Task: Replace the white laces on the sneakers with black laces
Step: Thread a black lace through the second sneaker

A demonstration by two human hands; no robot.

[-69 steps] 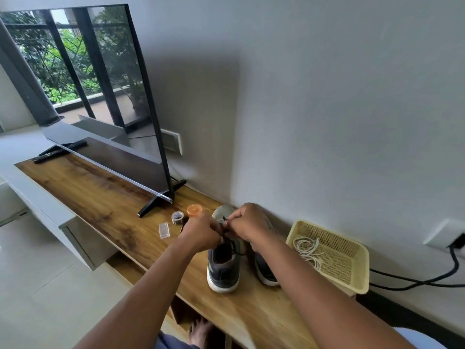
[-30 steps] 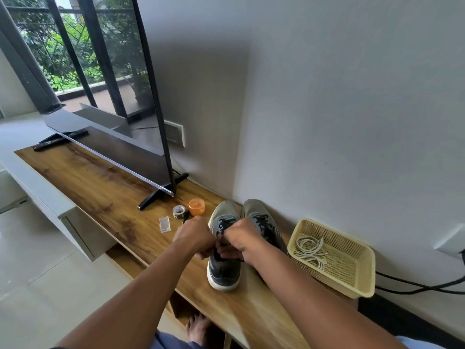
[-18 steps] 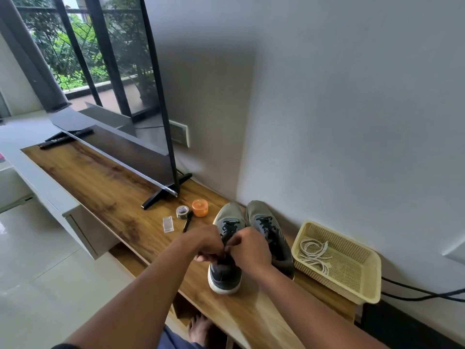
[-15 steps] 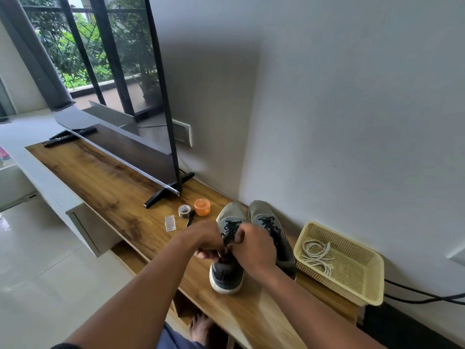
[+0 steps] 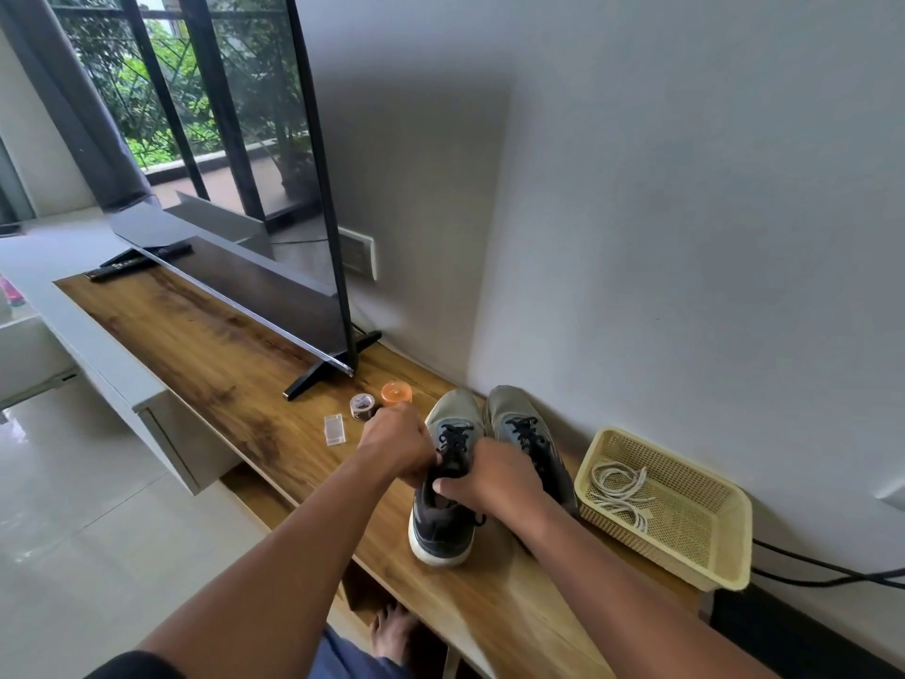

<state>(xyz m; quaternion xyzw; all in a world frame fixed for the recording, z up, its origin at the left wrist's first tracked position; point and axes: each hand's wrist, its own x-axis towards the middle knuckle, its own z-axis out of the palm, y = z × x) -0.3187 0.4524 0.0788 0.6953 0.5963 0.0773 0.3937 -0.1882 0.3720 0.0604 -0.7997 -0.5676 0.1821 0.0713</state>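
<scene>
While both grey mesh sneakers stand side by side on the wood-grain shelf top with toes toward the wall, the left sneaker sits directly under the two hands, which judging by their pose are tying or tightening its black lace near the top eyelets. The left hand is curled at the shoe's 9 o'clock side and the right hand at its 4 o'clock side, close together, each apparently pinching a lace end, though the fingertips are hidden and the exact pinch cannot be confirmed. The right sneaker already shows black lacing crossed up its tongue, so the job looks nearly finished. At 3 o'clock from the shoes, a pale yellow perforated plastic basket holds the coiled white laces, probably dropped there to keep the removed pair out of the way. At 10 o'clock lie a small roll of patterned tape, an orange round lidded tub and a clear plastic case, all well apart from the work. Farther off at 11 o'clock stands a black flat-screen television. No brand, label or writing can be read anywhere on the shoes or small items.
</scene>
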